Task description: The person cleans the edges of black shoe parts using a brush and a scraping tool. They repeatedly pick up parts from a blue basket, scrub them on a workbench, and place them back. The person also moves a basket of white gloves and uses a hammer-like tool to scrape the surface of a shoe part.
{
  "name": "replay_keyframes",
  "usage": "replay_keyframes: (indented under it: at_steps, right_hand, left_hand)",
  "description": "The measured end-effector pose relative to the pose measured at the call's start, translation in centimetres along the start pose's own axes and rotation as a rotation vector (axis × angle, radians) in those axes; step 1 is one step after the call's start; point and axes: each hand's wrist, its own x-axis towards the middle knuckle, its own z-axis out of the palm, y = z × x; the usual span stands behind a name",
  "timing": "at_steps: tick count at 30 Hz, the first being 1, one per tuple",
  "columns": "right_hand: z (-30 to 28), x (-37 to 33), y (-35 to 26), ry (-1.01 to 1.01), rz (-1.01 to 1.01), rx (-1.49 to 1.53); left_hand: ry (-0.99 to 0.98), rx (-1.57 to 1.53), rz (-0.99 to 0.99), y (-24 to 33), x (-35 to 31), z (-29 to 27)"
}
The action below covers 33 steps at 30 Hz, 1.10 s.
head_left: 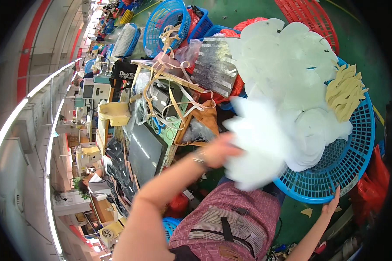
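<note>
At the left side of a large blue basket [362, 148], the left hand [222, 151] grips the edge of a bunch of white sheets [257, 150], blurred, with the thumb on top. On the near right, the right hand [332, 202] touches the basket's rim with its fingers extended; whether it is closed around the rim, I cannot tell. Pale rounded sheets [287, 65] pile up on the far side of the basket, with a nearer white stack [307, 141] inside it and yellowish strips [346, 93] at the right. Farther left lies a grey striped panel [213, 65], near tangled tan straps [176, 100] on a cluttered table. A red basket [307, 19] stands at the far right.
</note>
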Motion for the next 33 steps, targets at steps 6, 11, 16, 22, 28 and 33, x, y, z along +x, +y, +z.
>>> replay_keyframes:
  at_steps: [6,11,16,22,28,33]
  right_hand:
    - [-1.5,1.1,0.8,0.167,0.020,-0.023]
    - [-0.7,0.9,1.7,0.194,-0.038,-0.124]
    - [-1.2,1.0,3.0,0.264,-0.115,-0.120]
    - [12.1,-5.8,-1.3,0.623,-1.221,-1.372]
    - [16.4,2.8,3.9,0.204,-0.444,-0.687]
    - [17.6,9.2,6.9,0.401,-0.367,-0.846]
  left_hand:
    - [0.681,0.101,0.318,13.0,-16.2,-26.8]
    - [0.920,0.151,0.173,16.9,-18.6,-45.2]
    - [1.108,0.499,0.318,16.8,-13.5,-57.3]
    - [1.237,1.392,0.880,15.2,-13.7,-51.4]
    - [0.270,1.416,0.835,5.2,-3.1,-10.8]
    - [-0.155,1.150,0.767,-5.7,11.0,1.1]
